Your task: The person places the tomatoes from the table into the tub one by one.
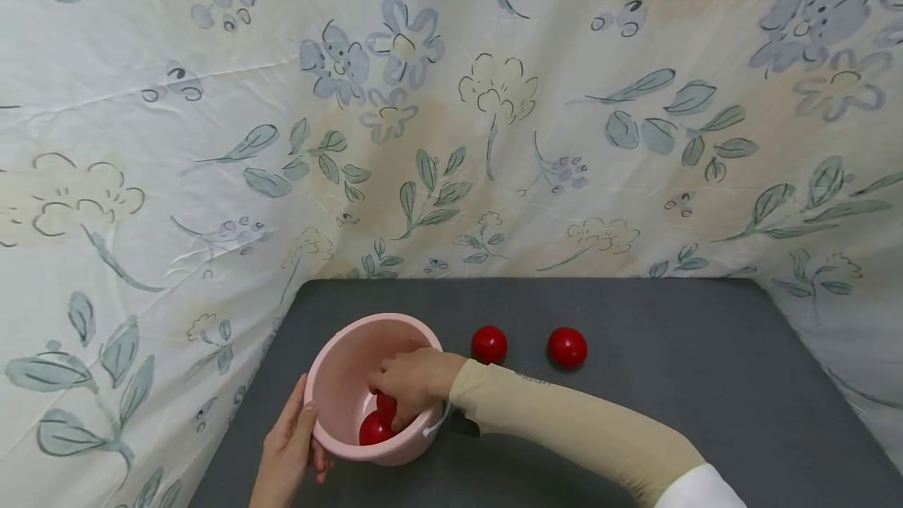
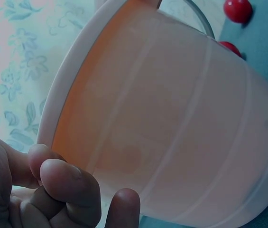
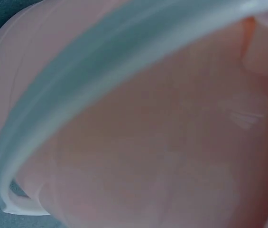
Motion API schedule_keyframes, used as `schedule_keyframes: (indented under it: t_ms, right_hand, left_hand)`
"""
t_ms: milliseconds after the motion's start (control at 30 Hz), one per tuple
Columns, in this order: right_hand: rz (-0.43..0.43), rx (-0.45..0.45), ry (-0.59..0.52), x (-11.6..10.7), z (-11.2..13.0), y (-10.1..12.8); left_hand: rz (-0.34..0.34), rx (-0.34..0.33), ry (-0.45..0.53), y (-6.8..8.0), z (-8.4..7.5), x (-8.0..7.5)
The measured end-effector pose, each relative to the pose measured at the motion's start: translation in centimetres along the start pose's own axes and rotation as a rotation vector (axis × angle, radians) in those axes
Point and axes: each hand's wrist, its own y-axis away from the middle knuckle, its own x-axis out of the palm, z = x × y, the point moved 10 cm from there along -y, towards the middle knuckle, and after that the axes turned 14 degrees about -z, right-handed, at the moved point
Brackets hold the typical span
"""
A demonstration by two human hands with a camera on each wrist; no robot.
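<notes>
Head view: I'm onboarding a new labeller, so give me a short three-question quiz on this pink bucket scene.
1. How many red balls lie on the grey table outside the pink bucket?
2. True or false: the right hand reaches inside the bucket.
3. What does the left hand hold? A) a ball B) the bucket's outer wall C) nothing

Key: 1. Two: the left ball and the right ball. 2. True; it is at the balls in the bucket. 3. B.

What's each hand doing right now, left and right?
Left hand: grips the pink bucket from outside.
Right hand: inside the bucket, fingers curled round a red ball.
</notes>
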Motion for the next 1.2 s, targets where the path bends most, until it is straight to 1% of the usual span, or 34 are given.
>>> schedule_keyframes:
  t_ms: [233,333,433,533,600,700,867,1033,1200]
  right_hand:
    - [0.012,0.02,-0.015,-0.2,-0.3,0.4]
    - [0.002,-0.009,-0.01,-0.4,-0.2,0.4]
    - [-0.049,-0.062,0.014,-1.3,0.1,0.3]
    - [-0.143,-0.106,0.023,-3.0,0.5,0.3]
    - [-0.206,-0.121,0.012,-4.4,0.7,0.4]
    - [-0.269,-0.114,0.004,-6.4,0.9,0.9]
    - [-0.355,-0.095,0.05,-10.2,0.7,2.8]
    - [-0.44,-0.051,0.036,-13.4,-0.7,4.7]
    - [-0.495,0.007,-0.001,-15.4,-2.8,7.0]
  left_hand:
    - [0.004,-0.012,-0.011,0.0,0.0,0.3]
    - [0.006,-0.016,0.0,0.0,-0.1,0.5]
    - [0.008,0.004,0.017,0.0,-0.4,0.6]
    - [0.011,0.031,0.026,0.1,-0.7,0.5]
    - [0.016,0.036,0.029,0.1,-0.8,0.5]
    - [0.022,0.031,0.028,0.2,-0.8,0.5]
    - [0.024,0.018,0.017,0.2,-0.6,0.5]
    - [0.006,0.004,0.014,0.2,-0.7,0.0]
    - [0.008,0.002,0.011,0.1,-0.9,0.0]
